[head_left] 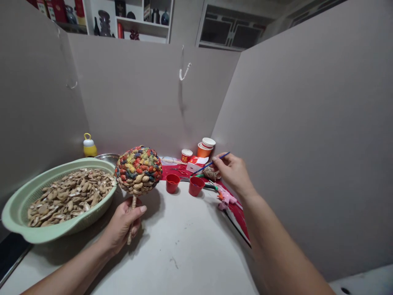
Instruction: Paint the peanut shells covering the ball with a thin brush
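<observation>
My left hand is wrapped round the thin stick of a ball covered in peanut shells, holding it upright over the white table. Red, yellow and dark blue paint covers the ball's upper shells; those along its underside are bare tan. Between the fingertips of my right hand is a thin blue paintbrush, slanting down to the left. Its tip is above a small red cup. A second red cup stands to the left of that one. What is inside both cups is hard to make out.
A green colander full of peanut shells stands at the left. Behind lie red-handled scissors, paper cups and a yellow bottle. A pink glue gun rests at the right. Grey panels enclose the table.
</observation>
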`<state>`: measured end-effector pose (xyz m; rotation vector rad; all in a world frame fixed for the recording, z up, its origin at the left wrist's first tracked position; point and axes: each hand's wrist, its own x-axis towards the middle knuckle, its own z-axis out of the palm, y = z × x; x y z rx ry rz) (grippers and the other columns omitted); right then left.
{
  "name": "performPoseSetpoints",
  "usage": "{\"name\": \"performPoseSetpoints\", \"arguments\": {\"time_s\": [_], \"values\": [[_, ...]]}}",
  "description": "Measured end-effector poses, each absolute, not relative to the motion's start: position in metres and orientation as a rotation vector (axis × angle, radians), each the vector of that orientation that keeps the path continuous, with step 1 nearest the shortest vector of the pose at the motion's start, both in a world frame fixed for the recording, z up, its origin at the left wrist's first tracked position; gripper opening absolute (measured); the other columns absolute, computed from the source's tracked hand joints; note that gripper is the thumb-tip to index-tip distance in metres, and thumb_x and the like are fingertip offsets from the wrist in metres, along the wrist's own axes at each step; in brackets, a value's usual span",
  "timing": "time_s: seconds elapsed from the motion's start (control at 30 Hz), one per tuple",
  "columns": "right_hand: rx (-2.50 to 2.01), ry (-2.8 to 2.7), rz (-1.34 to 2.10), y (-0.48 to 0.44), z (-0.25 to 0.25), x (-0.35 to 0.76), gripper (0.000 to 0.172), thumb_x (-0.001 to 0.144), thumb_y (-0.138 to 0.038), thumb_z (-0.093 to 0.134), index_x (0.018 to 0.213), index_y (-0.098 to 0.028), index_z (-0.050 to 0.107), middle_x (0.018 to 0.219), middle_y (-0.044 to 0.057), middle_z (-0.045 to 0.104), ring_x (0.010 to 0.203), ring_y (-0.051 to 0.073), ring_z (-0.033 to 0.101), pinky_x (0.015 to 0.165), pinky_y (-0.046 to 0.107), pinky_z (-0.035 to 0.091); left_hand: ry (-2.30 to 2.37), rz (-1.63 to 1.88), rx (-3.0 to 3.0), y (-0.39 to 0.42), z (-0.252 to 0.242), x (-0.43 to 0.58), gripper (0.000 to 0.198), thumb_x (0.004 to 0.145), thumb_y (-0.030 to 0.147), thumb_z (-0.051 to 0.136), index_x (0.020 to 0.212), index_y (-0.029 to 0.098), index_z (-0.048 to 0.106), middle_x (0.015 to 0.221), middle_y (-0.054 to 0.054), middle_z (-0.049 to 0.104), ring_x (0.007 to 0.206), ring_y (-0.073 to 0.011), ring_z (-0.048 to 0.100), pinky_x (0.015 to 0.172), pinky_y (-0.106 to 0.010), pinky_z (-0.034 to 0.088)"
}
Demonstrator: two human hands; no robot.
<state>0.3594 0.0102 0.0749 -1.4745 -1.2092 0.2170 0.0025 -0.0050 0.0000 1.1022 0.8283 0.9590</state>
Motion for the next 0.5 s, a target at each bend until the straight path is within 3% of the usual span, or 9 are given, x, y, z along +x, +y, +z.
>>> {"name": "performPoseSetpoints", "arguments": {"time_s": [0.27,0.5], "values": [[-1.345,-1.234,0.240,0.022,0.059,0.315,0.061,0.078,-0.080,0.067,0.087,-0.020,0.065,0.069,0.003,0.071,0.059,0.018,0.065,0.058,0.031,0.053,0.831,0.952,1.068,-0.008,-0.002,0.004,0.052,0.068,0.053,0.086,0.086,0.024,0.046,0.048,0.016,0.040,0.033,-0.0028,0.027,0.034,-0.014,0.026],[-1.394,-1.274,0.175,0.039,0.040,0.309,0.045,0.094,-0.062,0.064,0.091,-0.017,0.065,0.073,-0.002,0.066,0.064,0.012,0.063,0.067,0.030,0.055,0.790,0.952,1.000,-0.006,-0.003,0.002,0.056,0.064,0.053,0.089,0.084,0.024,0.046,0.053,0.016,0.039,0.033,-0.0018,0.027,0.033,-0.015,0.025]]}}
